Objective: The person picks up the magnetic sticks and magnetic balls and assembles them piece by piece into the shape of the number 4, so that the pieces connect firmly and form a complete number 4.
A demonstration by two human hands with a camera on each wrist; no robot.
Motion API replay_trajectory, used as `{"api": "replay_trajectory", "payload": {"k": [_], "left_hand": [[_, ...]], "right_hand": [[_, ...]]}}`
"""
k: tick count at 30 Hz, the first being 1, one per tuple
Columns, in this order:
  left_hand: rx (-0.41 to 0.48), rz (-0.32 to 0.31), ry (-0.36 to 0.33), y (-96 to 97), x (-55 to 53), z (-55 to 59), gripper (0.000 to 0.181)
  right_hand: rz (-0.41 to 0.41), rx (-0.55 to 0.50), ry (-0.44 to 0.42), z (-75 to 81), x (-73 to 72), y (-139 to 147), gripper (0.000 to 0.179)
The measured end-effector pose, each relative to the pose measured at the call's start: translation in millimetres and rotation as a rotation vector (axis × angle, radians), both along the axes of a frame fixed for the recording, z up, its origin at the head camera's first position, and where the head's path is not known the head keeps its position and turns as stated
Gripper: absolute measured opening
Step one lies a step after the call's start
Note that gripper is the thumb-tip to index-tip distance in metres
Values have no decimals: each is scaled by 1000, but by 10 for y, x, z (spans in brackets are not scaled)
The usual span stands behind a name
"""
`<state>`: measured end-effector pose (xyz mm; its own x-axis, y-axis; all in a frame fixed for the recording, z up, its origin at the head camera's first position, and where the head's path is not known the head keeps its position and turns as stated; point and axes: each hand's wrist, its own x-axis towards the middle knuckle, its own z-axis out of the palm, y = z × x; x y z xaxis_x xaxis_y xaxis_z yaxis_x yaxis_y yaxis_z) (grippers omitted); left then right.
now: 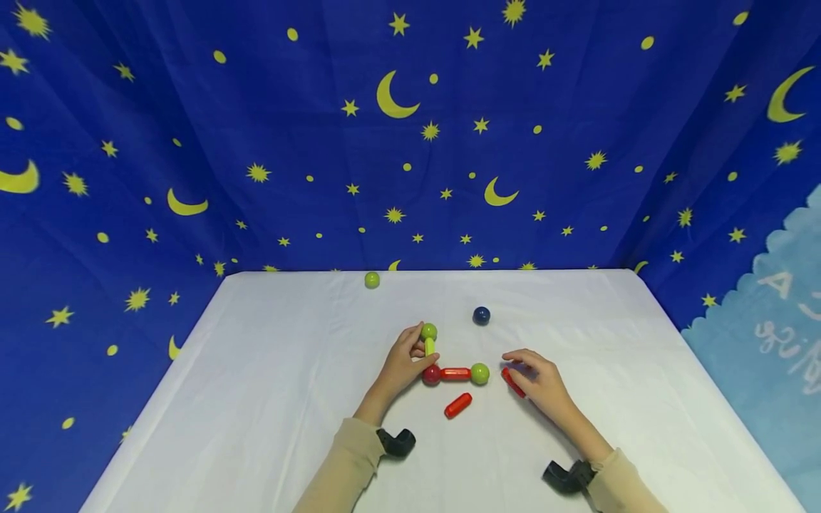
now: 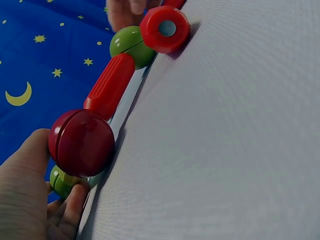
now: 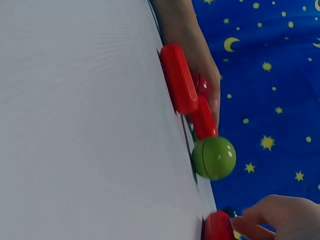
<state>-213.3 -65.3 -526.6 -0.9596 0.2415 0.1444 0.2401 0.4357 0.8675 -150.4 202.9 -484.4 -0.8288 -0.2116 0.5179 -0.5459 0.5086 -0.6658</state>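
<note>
An L-shaped build of balls and rods lies on the table: a dark red ball [image 1: 432, 375] at the corner, a yellow-green rod [image 1: 430, 347] leading to a green ball [image 1: 429, 331], and a red rod [image 1: 456, 374] leading to another green ball [image 1: 479, 373]. My left hand [image 1: 403, 362] grips the yellow-green rod, thumb by the red ball and fingertips at the far green ball. At the right, my right hand [image 1: 539, 381] has its thumb against a loose red rod [image 1: 511, 382]; its other fingers extend past the rod, which rests on the table.
Another loose red rod [image 1: 458, 405], with a metal disc in its end, lies in front of the build. A dark blue ball [image 1: 482, 315] sits behind it, and a green ball [image 1: 372, 280] rests near the back edge of the white-covered table [image 1: 256, 399]. A blue starry curtain [image 1: 321, 142] hangs behind.
</note>
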Motion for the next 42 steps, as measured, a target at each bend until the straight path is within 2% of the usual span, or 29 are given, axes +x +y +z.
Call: {"api": "replay_trajectory", "payload": {"k": [5,11,20,30,35,42], "left_hand": [[3,-1,0,-11,-1,-8,74],[2,-5,4,2,-1,9,74],[15,-6,-7,14,-6,11,74],[30,0,-16,16,-4,-9,74],[33,-2,-13,15,2,-12,74],[26,-2,-19,12,-7,-7,74]], "right_hand": [[64,-9,-40,-47,44,114,30],[82,-22,-78,-52,66,136,28],[136,-42,-67,-91,48,149,25],[182,7,-125,-97,49,157,46],[182,23,-111,-88,49,152,46],[119,13,-83,-97,7,129,42]]}}
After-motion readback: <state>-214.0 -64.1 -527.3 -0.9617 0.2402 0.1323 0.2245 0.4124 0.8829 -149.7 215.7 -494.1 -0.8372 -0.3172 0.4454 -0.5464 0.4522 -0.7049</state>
